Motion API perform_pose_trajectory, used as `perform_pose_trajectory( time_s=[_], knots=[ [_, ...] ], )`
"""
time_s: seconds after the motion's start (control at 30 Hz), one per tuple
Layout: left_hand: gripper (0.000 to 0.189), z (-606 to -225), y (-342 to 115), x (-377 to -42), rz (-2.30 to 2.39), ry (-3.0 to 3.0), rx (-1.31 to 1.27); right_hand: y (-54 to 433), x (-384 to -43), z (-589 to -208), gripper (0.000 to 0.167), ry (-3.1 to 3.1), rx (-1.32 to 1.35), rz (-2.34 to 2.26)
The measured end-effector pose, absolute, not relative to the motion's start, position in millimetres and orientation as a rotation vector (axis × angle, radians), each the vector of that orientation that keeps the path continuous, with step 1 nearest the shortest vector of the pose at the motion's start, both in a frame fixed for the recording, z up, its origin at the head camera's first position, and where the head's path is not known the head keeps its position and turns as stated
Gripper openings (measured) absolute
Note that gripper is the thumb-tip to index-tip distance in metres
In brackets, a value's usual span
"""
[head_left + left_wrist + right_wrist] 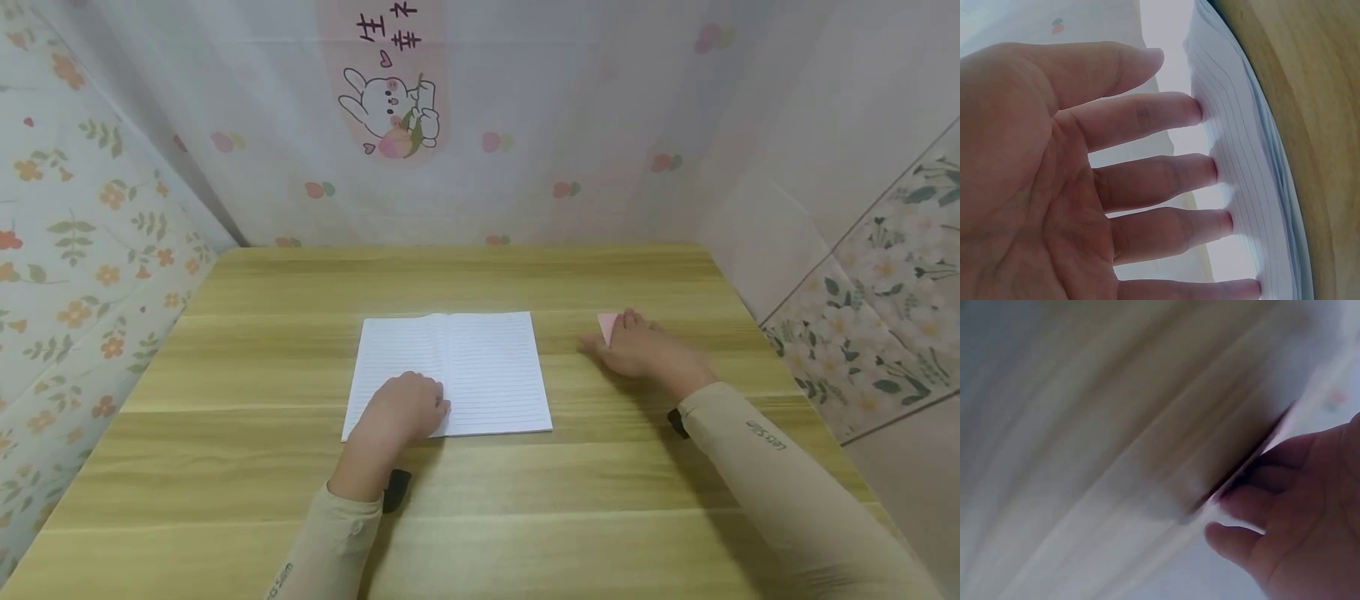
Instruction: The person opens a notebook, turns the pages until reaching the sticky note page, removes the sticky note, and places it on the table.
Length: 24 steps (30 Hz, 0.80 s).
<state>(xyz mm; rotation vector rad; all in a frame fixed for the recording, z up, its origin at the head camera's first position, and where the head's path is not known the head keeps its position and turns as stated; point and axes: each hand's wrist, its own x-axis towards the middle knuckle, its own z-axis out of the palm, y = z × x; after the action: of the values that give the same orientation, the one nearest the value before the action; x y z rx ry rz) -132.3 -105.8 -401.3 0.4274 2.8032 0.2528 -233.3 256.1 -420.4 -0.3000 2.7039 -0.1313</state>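
Observation:
A lined notebook (495,367) lies spread flat in the middle of the table. My left hand (405,404) rests on its left page near the fold, and in the left wrist view the fingers (1160,178) stretch out with their tips at the ruled paper. To the right of the notebook, my right hand (637,346) lies over a small pink piece of paper (607,323), mostly covered by the fingers. The right wrist view shows the fingers at the pink paper's edge (1257,453), while the thumb (1232,540) stands apart from it.
The wooden table (285,500) meets a white curtain (525,183) with a rabbit print at the back. Floral cloth (97,275) hangs along the left side, and a patterned panel (885,292) borders the right. Both wrists carry small black devices.

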Motion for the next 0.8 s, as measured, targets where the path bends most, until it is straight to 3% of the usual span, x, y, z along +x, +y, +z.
perform_pose_trajectory(
  time_s=[0.17,0.37,0.8],
  knots=[
    [0.033,-400,-105,-132,0.269,2.801,0.432,227,-229,-421,0.118,2.696,-0.336,-0.156],
    [0.035,-400,-106,-131,0.274,2.799,0.410,236,-223,-420,0.108,2.670,-0.401,-0.195],
    [0.032,-401,-106,-130,0.277,2.810,0.423,238,-231,-413,0.106,2.638,-0.440,-0.088]
  ],
)
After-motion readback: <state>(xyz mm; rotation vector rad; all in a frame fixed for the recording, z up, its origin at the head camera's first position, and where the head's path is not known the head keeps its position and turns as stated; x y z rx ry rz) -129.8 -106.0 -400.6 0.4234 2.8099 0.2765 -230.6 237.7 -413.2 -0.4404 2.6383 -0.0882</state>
